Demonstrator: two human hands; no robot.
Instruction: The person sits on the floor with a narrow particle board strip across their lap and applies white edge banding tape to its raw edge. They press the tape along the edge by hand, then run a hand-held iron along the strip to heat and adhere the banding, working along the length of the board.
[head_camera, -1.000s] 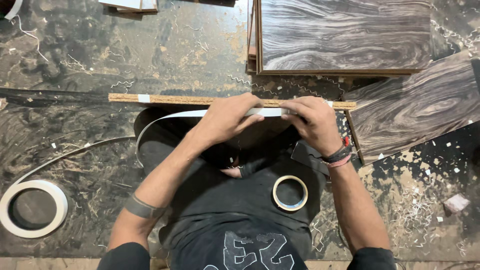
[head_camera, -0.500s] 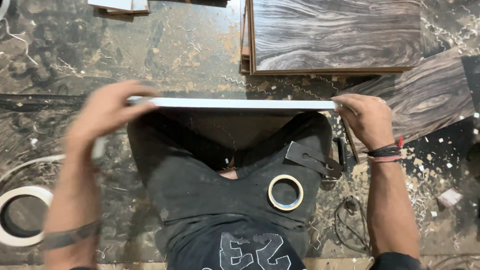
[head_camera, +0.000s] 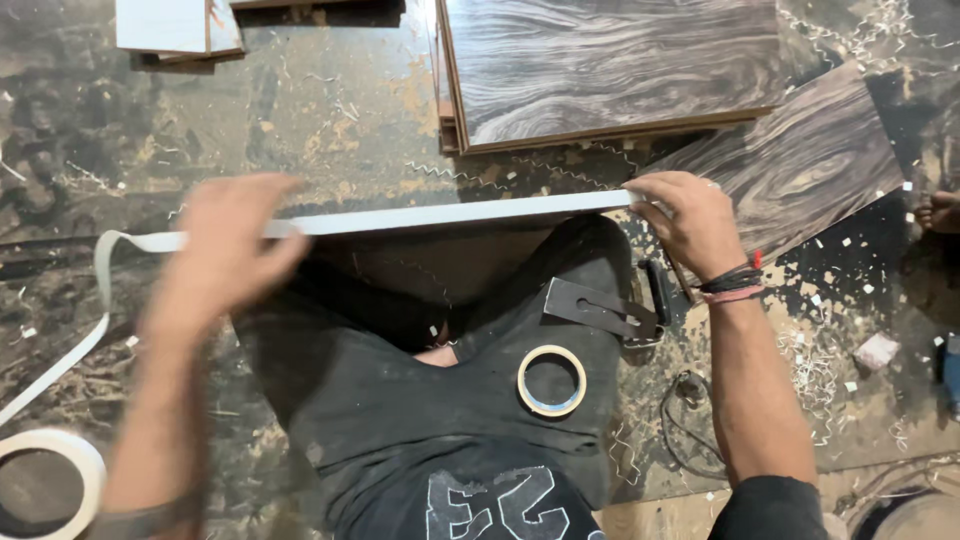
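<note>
A long narrow wooden strip (head_camera: 450, 214) lies across in front of me, its top edge covered with white edge-banding tape. My right hand (head_camera: 685, 215) grips the strip's right end. My left hand (head_camera: 225, 250), blurred by motion, presses on the tape near the strip's left end. The white tape (head_camera: 100, 290) trails off the left end, curving down to a large white tape roll (head_camera: 50, 475) at the bottom left.
A small tape roll (head_camera: 551, 380) rests on my lap, with a flat metal tool (head_camera: 598, 310) beside it. Stacked dark wood-grain boards (head_camera: 600, 70) lie ahead, another board (head_camera: 800, 160) at right. White panels (head_camera: 175, 25) sit top left. Shavings litter the floor.
My left hand slid from the strip's middle out to its left end, pressing the white tape down. My right hand moved to the right end and stays there.
</note>
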